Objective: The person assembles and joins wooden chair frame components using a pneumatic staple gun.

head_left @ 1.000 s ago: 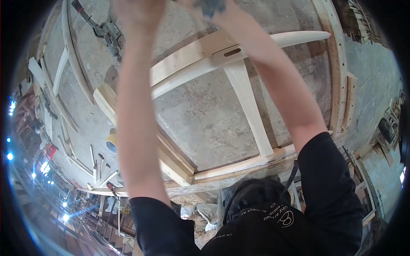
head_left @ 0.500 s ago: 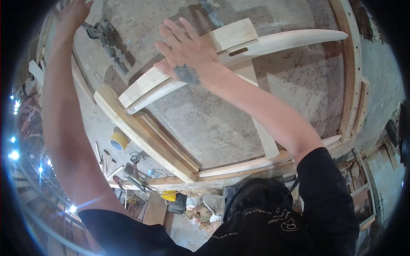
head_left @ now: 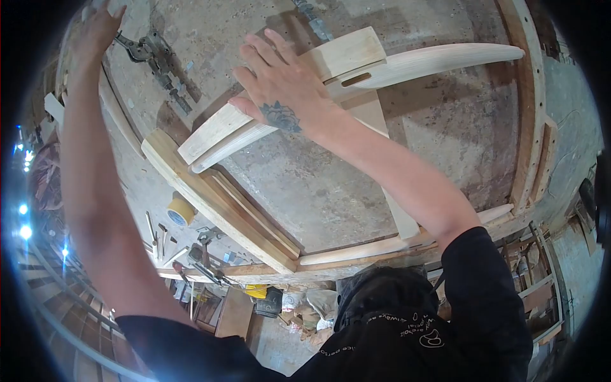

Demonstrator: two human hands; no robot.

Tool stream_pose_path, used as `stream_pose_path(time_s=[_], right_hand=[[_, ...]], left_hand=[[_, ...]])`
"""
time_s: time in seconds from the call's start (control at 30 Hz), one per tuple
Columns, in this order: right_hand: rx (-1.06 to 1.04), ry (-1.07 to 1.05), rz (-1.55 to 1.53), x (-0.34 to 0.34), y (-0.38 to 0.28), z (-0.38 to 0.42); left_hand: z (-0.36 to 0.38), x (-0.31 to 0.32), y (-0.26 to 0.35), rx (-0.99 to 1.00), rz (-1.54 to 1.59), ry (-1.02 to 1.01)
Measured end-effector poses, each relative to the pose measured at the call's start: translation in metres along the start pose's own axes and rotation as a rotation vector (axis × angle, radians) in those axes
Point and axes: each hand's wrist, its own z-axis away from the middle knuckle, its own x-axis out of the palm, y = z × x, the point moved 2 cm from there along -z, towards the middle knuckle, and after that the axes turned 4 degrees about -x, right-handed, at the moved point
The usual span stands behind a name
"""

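Observation:
My right hand lies across a pale curved wooden board, fingers spread and stretched past its far edge. Alongside that board runs a longer curved wooden rail with an oblong slot near its middle. At the top left, my left hand reaches out with its fingers apart; the fingertips are dim at the edge of view, and I make out nothing held. Just right of it, a metal clamp rests on the worktop. A thick wooden beam meets the board's near left end.
A roll of yellow tape stands left of the beam. Hand tools and another clamp lie by the worktop's near edge. A further clamp is at the top. A drilled wooden rail bounds the right side.
My left hand has moved slightly left and farther away, off the clamp's end. The right hand stays on the board, and the whole view has shifted a little.

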Motion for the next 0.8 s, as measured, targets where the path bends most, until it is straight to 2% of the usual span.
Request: stream_pose_path(time_s=[0.03, 0.1, 0.17, 0.2, 0.3, 0.5, 0.6, 0.63, 0.67, 0.73, 0.77, 0.8], right_hand=[[0.006, 0.01, -0.005, 0.0, 0.001, 0.0], [0.008, 0.019, -0.001, 0.001, 0.001, -0.001], [0.013, 0.022, 0.006, 0.002, 0.0, 0.001], [0.012, 0.027, 0.013, 0.001, 0.0, 0.001], [0.016, 0.045, -0.001, 0.002, 0.001, -0.002], [-0.006, 0.088, 0.009, 0.006, 0.003, 0.001], [-0.012, 0.004, -0.01, 0.0, 0.005, 0.0], [-0.012, -0.04, -0.02, -0.001, 0.005, 0.0], [-0.036, 0.041, 0.002, 0.001, 0.005, 0.0], [-0.089, 0.203, 0.044, 0.012, 0.006, -0.001], [-0.084, 0.172, 0.028, 0.01, 0.005, -0.001], [-0.082, 0.142, 0.013, 0.008, 0.005, -0.001]], left_hand=[[-0.014, 0.061, -0.023, -0.055, 0.051, 0.193], [-0.021, 0.094, -0.028, -0.364, 0.398, 0.162], [0.002, 0.083, -0.002, -0.856, 0.957, -0.343], [0.007, 0.082, 0.002, -0.955, 1.197, -0.451], [0.011, 0.085, 0.001, -1.033, 1.642, -0.316], [0.05, 0.04, -0.029, -1.05, 1.92, -0.009], [0.077, 0.026, -0.067, -0.52, 2.465, -0.435], [0.089, 0.016, -0.065, -0.352, 2.381, -0.702], [0.102, 0.004, -0.064, -0.147, 2.253, -0.936], [0.124, -0.049, -0.008, -0.337, 1.442, -0.89], [0.121, -0.036, -0.003, -0.229, 1.259, -0.859], [0.123, -0.025, 0.001, -0.292, 1.261, -0.815]])
